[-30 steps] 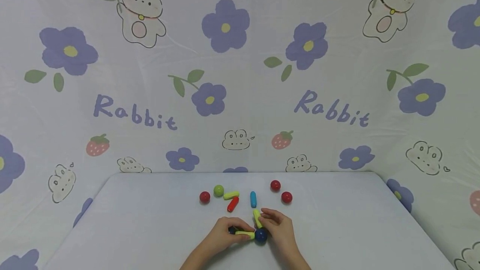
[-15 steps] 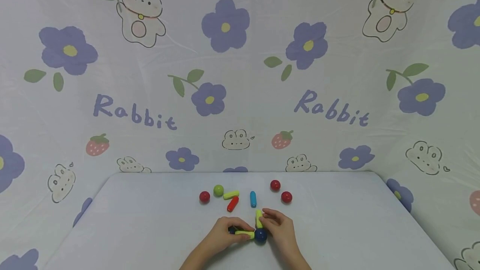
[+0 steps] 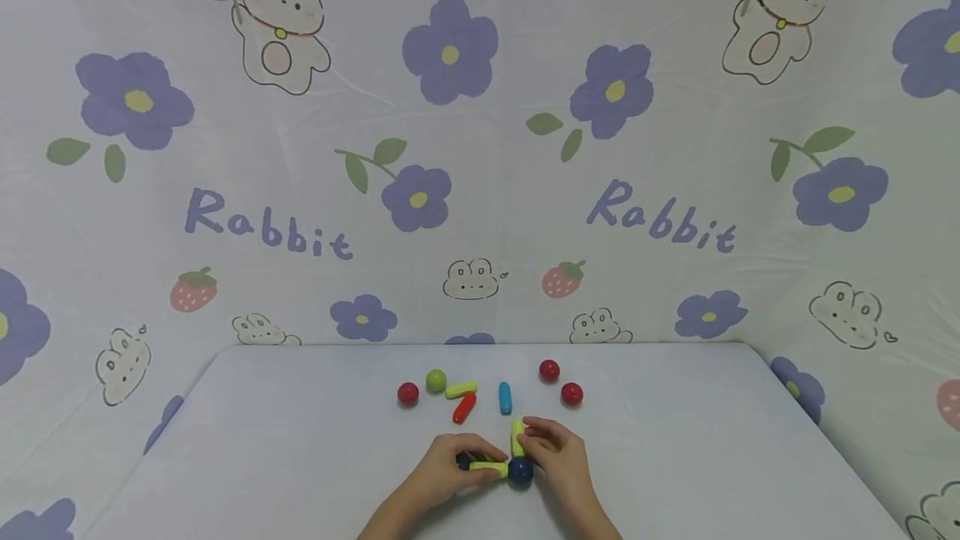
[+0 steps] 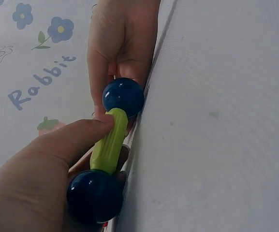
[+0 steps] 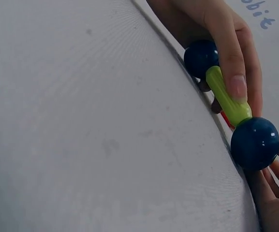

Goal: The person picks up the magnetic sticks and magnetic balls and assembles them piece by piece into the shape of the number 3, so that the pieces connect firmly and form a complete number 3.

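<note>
My left hand (image 3: 442, 473) pinches a ribbed yellow-green rod (image 4: 109, 145) between thumb and fingers. A dark blue ball (image 4: 95, 196) sits on its near end in the left wrist view, and another blue ball (image 3: 521, 472) on its other end. My right hand (image 3: 558, 458) holds a second yellow-green rod (image 3: 517, 435), which points away from me with its near end right at the right-hand blue ball. That rod is hidden behind the ball and fingers in the right wrist view.
Beyond the hands on the white table (image 3: 675, 457) lie a red rod (image 3: 464, 408), a third yellow-green rod (image 3: 461, 390) and a blue rod (image 3: 506, 398). A green ball (image 3: 436, 380) and red balls (image 3: 408, 394) lie around them. A printed cloth (image 3: 480, 148) hangs behind.
The rod in my right hand has swung from leaning left to pointing nearly straight away from me. My left hand keeps its grip in the same place.
</note>
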{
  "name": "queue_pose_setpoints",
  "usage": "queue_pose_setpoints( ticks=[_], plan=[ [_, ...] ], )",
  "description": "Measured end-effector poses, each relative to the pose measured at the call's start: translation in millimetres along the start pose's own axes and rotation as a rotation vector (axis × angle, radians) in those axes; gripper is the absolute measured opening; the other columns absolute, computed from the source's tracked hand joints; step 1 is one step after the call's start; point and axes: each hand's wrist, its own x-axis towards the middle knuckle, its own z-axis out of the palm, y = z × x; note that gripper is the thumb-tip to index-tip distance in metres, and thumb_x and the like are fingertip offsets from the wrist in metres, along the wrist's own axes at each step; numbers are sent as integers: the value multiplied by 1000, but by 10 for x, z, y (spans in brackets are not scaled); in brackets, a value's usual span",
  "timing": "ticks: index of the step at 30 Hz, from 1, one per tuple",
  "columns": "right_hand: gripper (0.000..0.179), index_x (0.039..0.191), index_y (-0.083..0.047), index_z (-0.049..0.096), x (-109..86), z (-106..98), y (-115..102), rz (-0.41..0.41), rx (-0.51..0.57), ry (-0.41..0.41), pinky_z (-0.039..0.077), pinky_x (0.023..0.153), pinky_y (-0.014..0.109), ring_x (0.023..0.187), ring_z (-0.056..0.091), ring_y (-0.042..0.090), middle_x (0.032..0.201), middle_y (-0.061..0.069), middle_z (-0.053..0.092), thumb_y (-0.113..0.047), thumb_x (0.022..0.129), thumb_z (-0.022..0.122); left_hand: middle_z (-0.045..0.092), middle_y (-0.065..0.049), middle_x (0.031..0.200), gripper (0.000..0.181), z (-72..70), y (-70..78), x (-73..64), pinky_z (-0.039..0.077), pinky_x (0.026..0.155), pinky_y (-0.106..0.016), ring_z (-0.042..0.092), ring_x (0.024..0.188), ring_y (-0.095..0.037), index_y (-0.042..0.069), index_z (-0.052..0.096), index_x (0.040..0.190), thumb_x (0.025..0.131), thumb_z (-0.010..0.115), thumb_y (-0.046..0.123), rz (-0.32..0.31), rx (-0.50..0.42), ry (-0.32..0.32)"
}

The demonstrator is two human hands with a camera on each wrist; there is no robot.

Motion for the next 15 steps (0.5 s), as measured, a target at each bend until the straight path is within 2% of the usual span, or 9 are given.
queue_pose_setpoints(
  ticks=[3, 10, 15],
  plan=[
    [32, 108, -2, 61, 5, 1, 10, -13, 7, -5, 50, 71, 29, 85, 60, 18, 94, 9, 60, -13, 79, 68, 65, 1, 96, 26, -1, 56, -9, 46, 79, -31, 58, 86, -12, 12, 66, 104, 79, 69, 19, 29, 16, 6],
    [32, 108, -2, 61, -6, 0, 19, -19, 19, -6, 50, 72, 28, 85, 60, 19, 95, 9, 60, -14, 79, 69, 64, 10, 94, 30, 59, -141, 92, 47, 73, -25, 58, 82, -7, 22, 65, 104, 76, 70, 31, 60, 90, 11],
    [33, 108, -2, 60, -11, -9, 21, -43, -6, -7, 50, 72, 27, 85, 60, 19, 94, 9, 60, -15, 79, 69, 63, 14, 92, 29, 89, -189, 129, 47, 70, -24, 57, 80, -6, 28, 65, 102, 75, 69, 37, 56, 118, 0]
  ],
)
